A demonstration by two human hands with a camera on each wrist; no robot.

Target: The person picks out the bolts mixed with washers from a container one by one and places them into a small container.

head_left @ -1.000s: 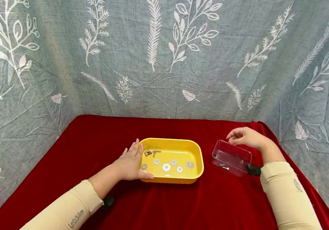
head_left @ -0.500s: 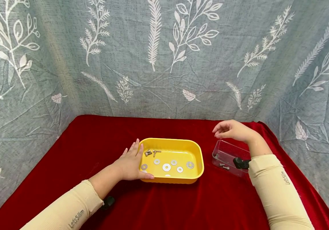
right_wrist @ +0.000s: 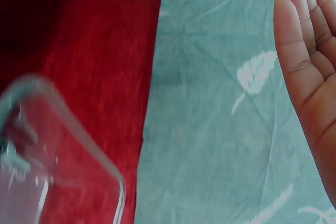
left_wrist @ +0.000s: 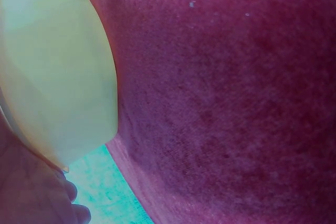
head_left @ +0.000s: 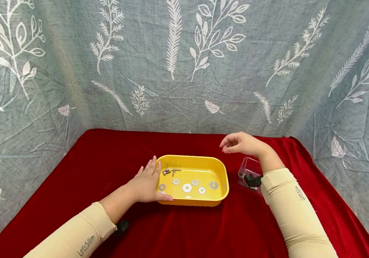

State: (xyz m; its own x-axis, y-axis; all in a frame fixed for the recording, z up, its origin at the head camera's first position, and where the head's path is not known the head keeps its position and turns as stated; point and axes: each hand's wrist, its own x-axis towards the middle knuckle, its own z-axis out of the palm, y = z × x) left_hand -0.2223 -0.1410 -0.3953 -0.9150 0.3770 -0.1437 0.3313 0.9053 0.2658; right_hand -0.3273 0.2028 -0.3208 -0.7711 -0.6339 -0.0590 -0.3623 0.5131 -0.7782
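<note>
My left hand (head_left: 144,184) rests against the left end of a yellow plastic bin (head_left: 200,160), fingers spread along that side and thumb on the near rim. Flat metal washers (head_left: 187,188) lie scattered on the bin's floor. A few small bolts (head_left: 166,172) sit in its far left corner. My right hand (head_left: 240,144) hovers beyond the bin's far right corner, fingers loosely bent, with nothing visible in them. In the right wrist view, the fingers (right_wrist: 290,22) also show nothing held.
Right of the bin stands a small clear plastic box (head_left: 248,163), partly hidden by my right forearm and holding a few bolts. A red cloth (head_left: 113,154) covers the table. Behind it hangs a grey-blue leaf-patterned curtain (head_left: 158,107).
My right hand has moved left from above the clear box to near the yellow bin's far right corner. The left hand and the bin have stayed in place.
</note>
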